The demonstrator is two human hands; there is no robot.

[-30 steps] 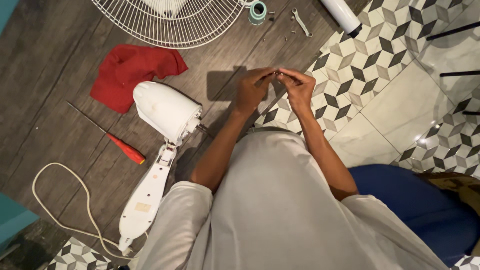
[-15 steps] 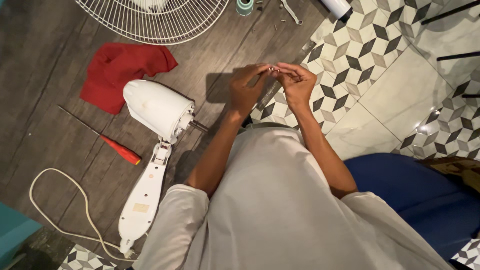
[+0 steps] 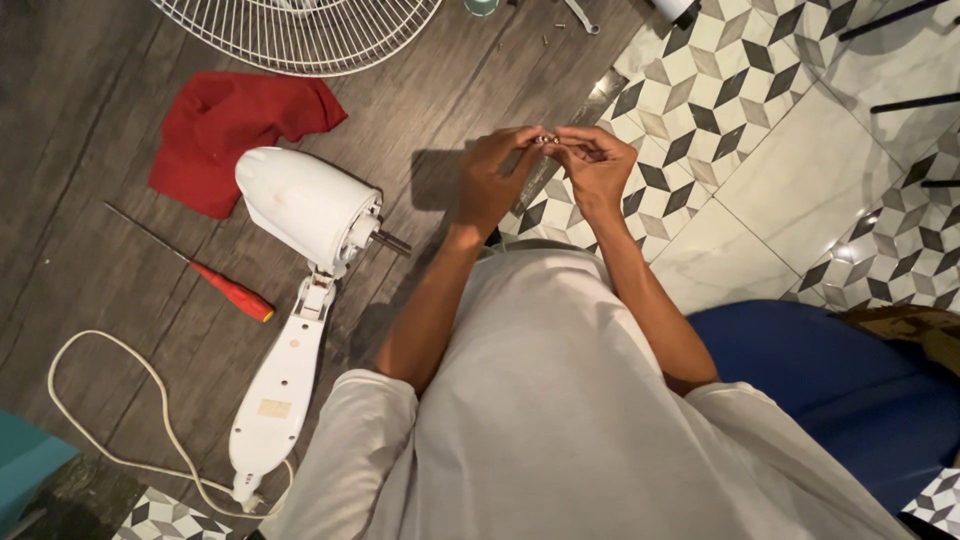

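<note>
My left hand (image 3: 492, 175) and my right hand (image 3: 596, 165) meet in front of my chest, fingertips pinched together on a small metal part (image 3: 546, 140) held between them. The part is tiny and mostly covered by my fingers. To the left on the dark wood floor lies a white fan motor housing (image 3: 305, 205) with its bare shaft pointing right, joined to a white stand arm (image 3: 278, 390). A screwdriver with a red handle (image 3: 230, 292) lies beside it.
A red cloth (image 3: 225, 125) lies behind the motor. A white wire fan grille (image 3: 300, 30) rests at the top. A white cord (image 3: 120, 400) loops at lower left near a teal box (image 3: 25, 465). Patterned tiles (image 3: 720, 90) cover the right; a blue cushion (image 3: 850, 390) sits lower right.
The view has shifted slightly, so the floor objects sit a little higher in frame. Both hands stay together on the small part, fingers working it.
</note>
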